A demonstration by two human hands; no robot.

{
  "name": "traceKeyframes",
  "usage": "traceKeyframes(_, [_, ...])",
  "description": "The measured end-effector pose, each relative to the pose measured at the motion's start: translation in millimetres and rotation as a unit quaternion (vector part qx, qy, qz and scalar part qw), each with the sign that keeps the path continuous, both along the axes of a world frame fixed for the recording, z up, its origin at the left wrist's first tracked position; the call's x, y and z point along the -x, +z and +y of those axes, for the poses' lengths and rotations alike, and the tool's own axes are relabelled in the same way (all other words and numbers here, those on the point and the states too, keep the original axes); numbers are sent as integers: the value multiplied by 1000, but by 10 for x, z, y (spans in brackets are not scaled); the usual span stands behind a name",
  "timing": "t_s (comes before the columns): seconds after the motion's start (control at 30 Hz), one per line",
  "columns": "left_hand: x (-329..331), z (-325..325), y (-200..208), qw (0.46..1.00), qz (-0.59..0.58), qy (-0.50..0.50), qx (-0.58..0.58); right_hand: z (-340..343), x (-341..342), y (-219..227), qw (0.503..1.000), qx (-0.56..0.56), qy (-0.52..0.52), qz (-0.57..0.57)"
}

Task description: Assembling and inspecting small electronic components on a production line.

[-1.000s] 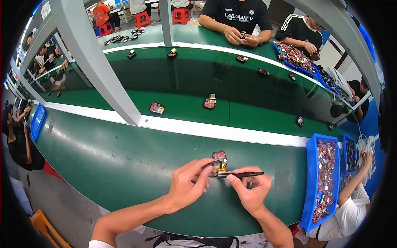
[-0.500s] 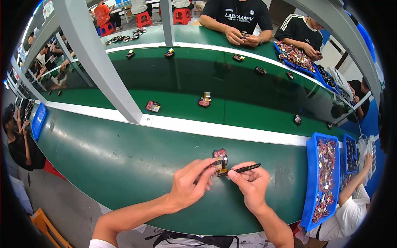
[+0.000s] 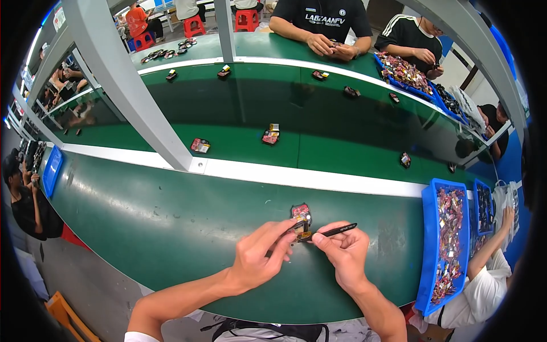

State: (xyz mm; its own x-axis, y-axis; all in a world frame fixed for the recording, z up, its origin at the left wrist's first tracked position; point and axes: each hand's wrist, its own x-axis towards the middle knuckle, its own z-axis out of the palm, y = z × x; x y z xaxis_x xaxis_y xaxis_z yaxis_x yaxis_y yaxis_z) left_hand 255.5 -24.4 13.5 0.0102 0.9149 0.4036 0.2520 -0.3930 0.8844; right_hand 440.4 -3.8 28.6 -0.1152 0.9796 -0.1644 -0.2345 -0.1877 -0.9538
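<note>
Over the green work table [image 3: 142, 211], my left hand [image 3: 262, 251] pinches a small black-framed electronic part [image 3: 302, 231] with a yellow-orange strip on it. My right hand [image 3: 346, 251] grips slim black tweezers [image 3: 341, 229], their tip at the strip; fingers partly hide the contact. Just beyond the held part lies a reddish circuit piece in a dark casing [image 3: 301, 212], flat on the table.
A long blue bin [image 3: 426, 251] full of small reddish parts stands at the right. Beyond a white rail [image 3: 307, 178], a green belt carries scattered parts [image 3: 271, 134]. A grey post [image 3: 137, 91] rises at left. Co-workers sit across and at both sides.
The parts on the belt have shifted to the left, and the view has moved slightly. Both my hands stay nearly in place, still holding the part and the tweezers.
</note>
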Motion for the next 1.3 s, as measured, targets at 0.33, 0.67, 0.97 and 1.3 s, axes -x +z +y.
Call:
traceKeyframes(0.33, [-63, 34, 36, 958, -184, -81, 206, 24, -256, -106, 997, -62, 24, -43])
traceKeyframes(0.67, [-162, 86, 10, 937, -219, -148, 227, 25, -369, -165, 941, -312, -12, -128])
traceKeyframes(0.97, [-292, 76, 21, 950, -203, -121, 206, -13, -457, -110, 935, -306, -39, -176])
traceKeyframes(1.3, [-413, 108, 12, 954, -187, -128, 197, 6, -577, -109, 924, -328, -38, -193])
